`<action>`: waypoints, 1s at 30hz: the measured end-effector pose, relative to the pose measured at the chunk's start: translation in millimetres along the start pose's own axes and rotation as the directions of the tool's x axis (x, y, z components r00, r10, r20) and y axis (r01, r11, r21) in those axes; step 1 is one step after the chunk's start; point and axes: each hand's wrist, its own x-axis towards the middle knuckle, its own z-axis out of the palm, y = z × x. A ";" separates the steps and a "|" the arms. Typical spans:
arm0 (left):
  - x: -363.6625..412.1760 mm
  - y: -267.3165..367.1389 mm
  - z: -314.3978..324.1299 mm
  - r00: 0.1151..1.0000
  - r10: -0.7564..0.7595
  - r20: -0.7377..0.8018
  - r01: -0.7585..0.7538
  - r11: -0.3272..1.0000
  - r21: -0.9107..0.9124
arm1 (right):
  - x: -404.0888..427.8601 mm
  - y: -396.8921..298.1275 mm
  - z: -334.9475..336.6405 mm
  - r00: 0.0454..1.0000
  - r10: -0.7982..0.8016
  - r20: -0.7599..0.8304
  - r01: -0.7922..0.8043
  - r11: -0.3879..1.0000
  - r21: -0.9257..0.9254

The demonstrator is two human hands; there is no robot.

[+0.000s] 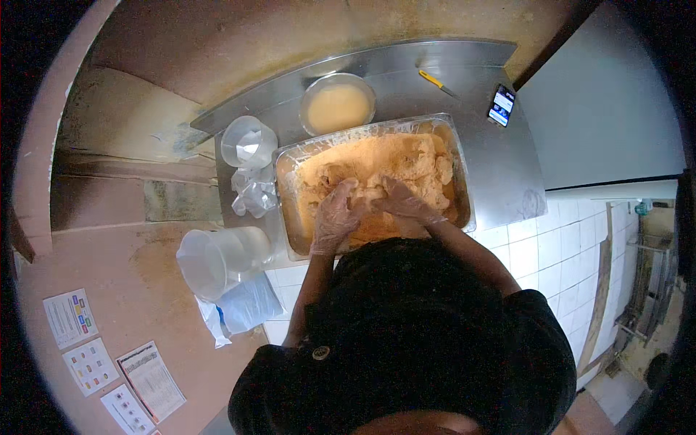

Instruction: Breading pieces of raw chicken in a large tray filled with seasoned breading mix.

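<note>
A rectangular metal pan (pixel 375 126) holds orange-tinted breading flour with coated lumps (pixel 421 171) towards its right side. Over the near middle of the pan, my left hand (pixel 338 212), in a clear plastic glove, is at a flour-coated piece between the two hands. My right hand (pixel 406 204), gloved too, reaches in from the right with its fingers by the same piece. The flour and the angle hide how the fingers close. Behind the pan stands a clear bowl (pixel 338 104) of pale yellowish liquid.
Left of the pan are a clear plastic container (pixel 248 142), crumpled clear plastic (pixel 254 191) and a large translucent jug (pixel 217 261) above a pale bag (pixel 247 307). A yellow-handled knife (pixel 432 79) and a phone (pixel 501 106) lie on the metal table (pixel 497 163).
</note>
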 end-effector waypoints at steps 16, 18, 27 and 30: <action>2.0 -33.6 -5.6 0.882 -0.403 0.244 0.432 0.898 -0.078 | -31.9 49.0 -47.8 0.938 0.324 0.123 -0.191 0.779 -0.597; 2.9 -27.7 -14.5 0.910 -0.368 0.192 0.359 0.930 0.082 | -38.1 50.3 -53.0 0.982 0.119 0.144 0.058 0.538 -0.841; -1.0 -29.2 -20.9 0.828 -0.419 0.374 0.513 0.834 -0.203 | -24.9 30.7 -63.2 0.886 -0.085 0.456 0.374 -0.451 -0.811; 2.9 -26.6 -17.4 0.884 -0.346 0.314 0.310 0.937 0.159 | -7.5 68.6 -69.7 0.808 -0.303 0.505 0.222 -0.637 -0.738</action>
